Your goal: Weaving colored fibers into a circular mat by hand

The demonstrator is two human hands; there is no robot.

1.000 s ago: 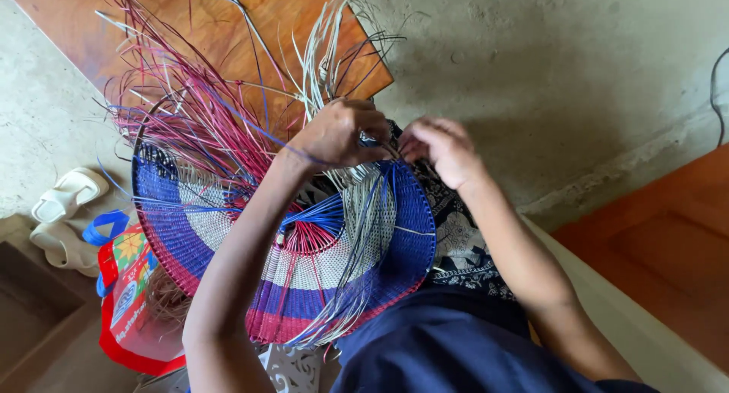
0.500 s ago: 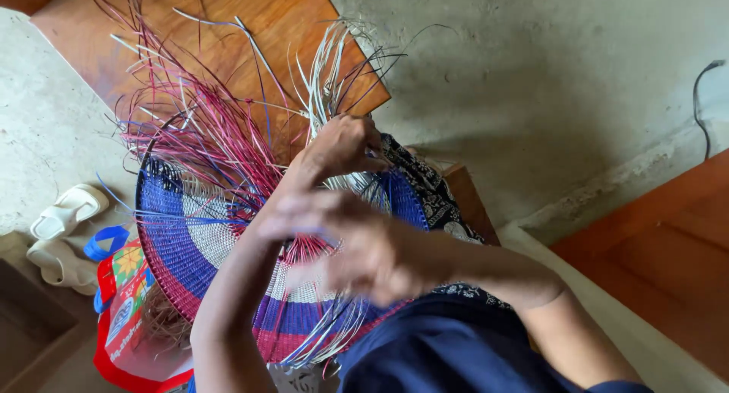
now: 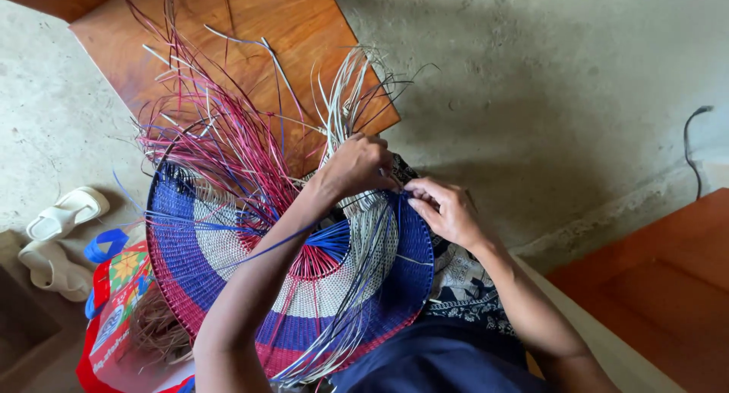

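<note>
— Two hands at work, both close in over the lap. What is nearest?

— A dark blue garment point(image 3: 433, 359) at the bottom edge, and over it a patterned black-and-white cloth point(image 3: 463, 287). The round woven piece point(image 3: 228, 264) rests on the lap, tilted towards the camera, with bands of blue, white and red running around a red and blue centre.

— And the hands?

— The left forearm crosses the face of the woven piece, and the left hand point(image 3: 357, 165) is closed on a bundle of pale strands point(image 3: 345, 97) at the far rim. The right hand point(image 3: 448, 211) sits just beside it at the right rim, fingers pinched on a thin blue strand point(image 3: 400, 203). The two hands are almost touching; whether they actually meet I cannot tell.

— What lies to the left?

— A red printed bag point(image 3: 114, 302) near the bottom left corner, partly under the rim, with dry fibre beside it. A little beyond, a pair of white sandals point(image 3: 57, 237) on the concrete floor point(image 3: 531, 82).

— Further out?

— Loose red and pink strands point(image 3: 220, 146) fan up from the far rim, with a few blue and pale ones among them. They spread over a brown wooden board point(image 3: 250, 21) lying on the floor. At the right edge, a black cable point(image 3: 692, 146) runs down beside a reddish wooden surface point(image 3: 668, 279).
</note>
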